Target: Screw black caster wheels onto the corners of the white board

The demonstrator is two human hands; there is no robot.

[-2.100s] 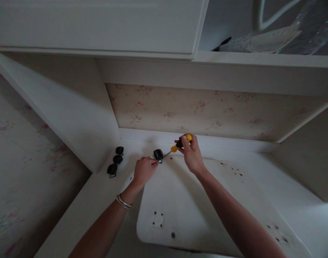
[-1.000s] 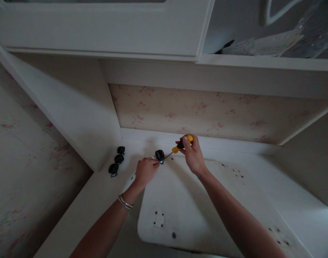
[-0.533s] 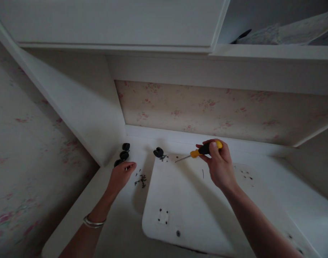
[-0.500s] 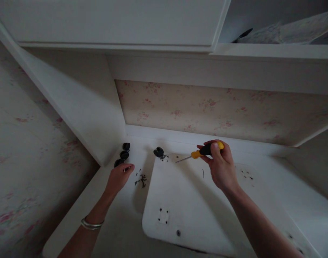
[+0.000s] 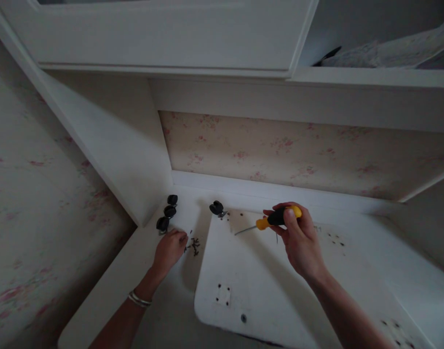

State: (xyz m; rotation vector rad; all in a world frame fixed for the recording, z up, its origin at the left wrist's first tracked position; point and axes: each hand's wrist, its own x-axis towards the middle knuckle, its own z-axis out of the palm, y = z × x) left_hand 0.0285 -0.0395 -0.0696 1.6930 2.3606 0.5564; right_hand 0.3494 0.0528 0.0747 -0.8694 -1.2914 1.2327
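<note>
My right hand (image 5: 298,237) grips a yellow and black screwdriver (image 5: 278,216), its shaft pointing left over a white board (image 5: 258,276) with groups of dark screw holes. Low over the white surface, my left hand (image 5: 172,249) has its fingers pinched together beside a pile of small dark screws (image 5: 195,246); what is between the fingertips is too small to name. Three black casters (image 5: 170,211) stand in a row just beyond my left hand. Another black caster (image 5: 216,208) sits at the board's far left corner.
A white cabinet (image 5: 171,43) hangs overhead, with an open compartment at the upper right holding a wrapped item (image 5: 385,51). A white side panel (image 5: 108,140) rises at the left. Floral wallpaper (image 5: 280,150) covers the back. A thin dark strip (image 5: 277,238) lies on the board.
My left hand has moved right, from beside the casters to the screws. The screwdriver tip has dropped slightly toward me, and the view has tilted up a little.
</note>
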